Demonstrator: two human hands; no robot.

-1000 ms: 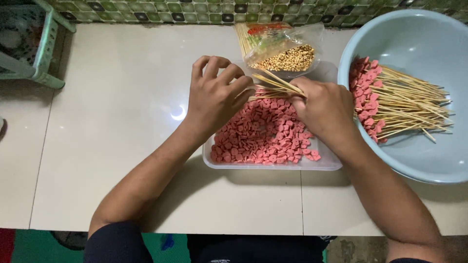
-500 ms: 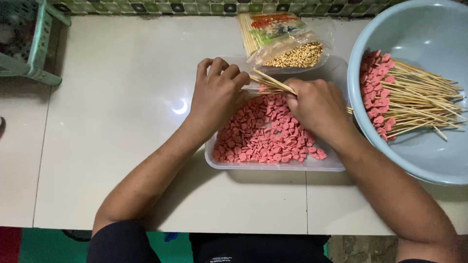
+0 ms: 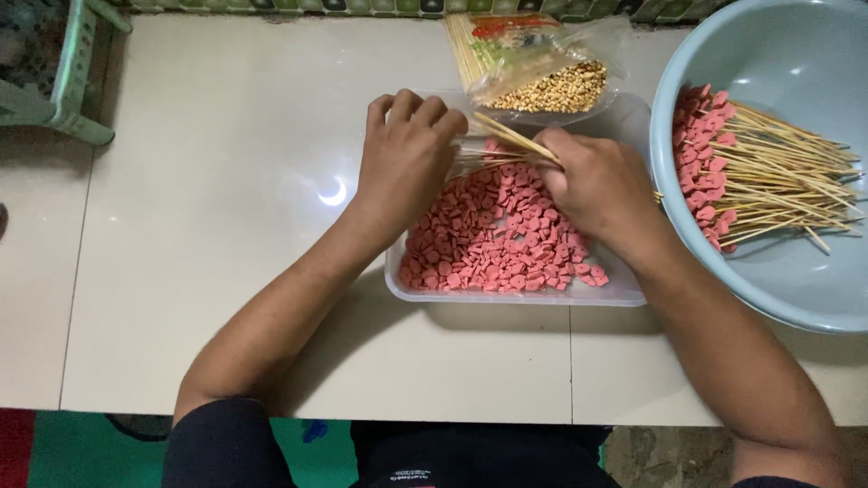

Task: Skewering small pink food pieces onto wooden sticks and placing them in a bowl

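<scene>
Pink sausage slices [image 3: 493, 244] are heaped in a clear tray [image 3: 515, 294] near the bench's [image 3: 226, 226] front edge. Bamboo skewers [image 3: 506, 140] are pinched over them by the right hand [image 3: 597, 185]; the left hand's [image 3: 407, 158] curled grip meets their tips. Loaded skewers [image 3: 768, 172] lie in the blue basin [image 3: 796, 289] at right; a peanut bag [image 3: 551, 86] sits farthest.

Surface: glossy white tabletop [image 3: 226, 226].
On it: clear tray [image 3: 515, 296] of pink slices, blue basin [image 3: 778, 298], plastic bag [image 3: 542, 68], green basket [image 3: 77, 99].

Glossy tiled table [image 3: 226, 271], wooden skewers [image 3: 778, 181], clear plastic tray [image 3: 515, 296]
</scene>
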